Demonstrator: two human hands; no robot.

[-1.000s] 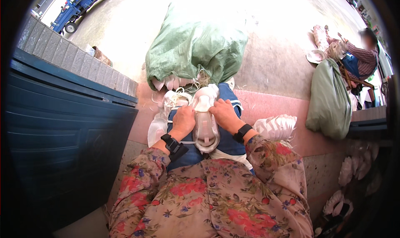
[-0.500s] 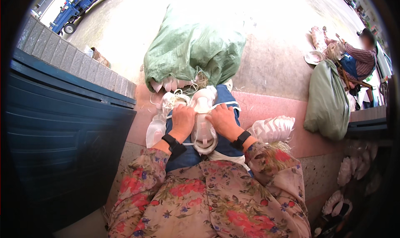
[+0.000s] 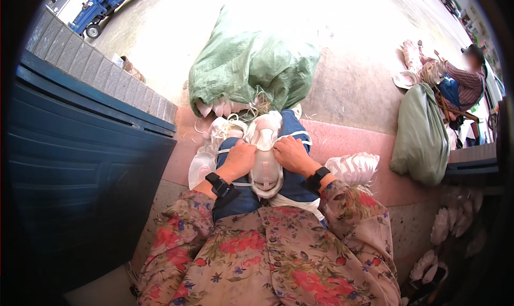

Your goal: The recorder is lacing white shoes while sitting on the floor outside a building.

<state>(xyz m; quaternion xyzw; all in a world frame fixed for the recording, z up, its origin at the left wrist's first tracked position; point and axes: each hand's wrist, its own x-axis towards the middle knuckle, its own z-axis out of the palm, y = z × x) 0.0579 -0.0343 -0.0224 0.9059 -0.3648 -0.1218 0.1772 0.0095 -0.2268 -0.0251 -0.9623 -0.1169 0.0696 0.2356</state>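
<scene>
A white shoe (image 3: 266, 173) with pinkish panels rests in my lap between my blue-trousered legs. My left hand (image 3: 241, 159) is closed at its left edge, and my right hand (image 3: 292, 155) is closed at its right edge. Both pinch the white shoelace across the middle of the shoe; the fingertips are partly hidden. A strand of white lace passes below my left wrist. Beyond my left hand lies another white shoe (image 3: 222, 130) with loose, looping laces. A pale pink-white shoe piece (image 3: 200, 168) sits beside my left leg.
A big green woven sack (image 3: 251, 70) with pale shoe pieces at its mouth lies ahead. Right of me are nested white shoe pieces (image 3: 354, 168) and a full green sack (image 3: 420, 134). A seated person (image 3: 463, 84) works farther right. A blue door (image 3: 91, 188) stands at left.
Both hands have turned inward and closed in at the shoe's sides. The lace stretched between them half a second ago is now mostly hidden by the fingers. The view has shifted slightly.
</scene>
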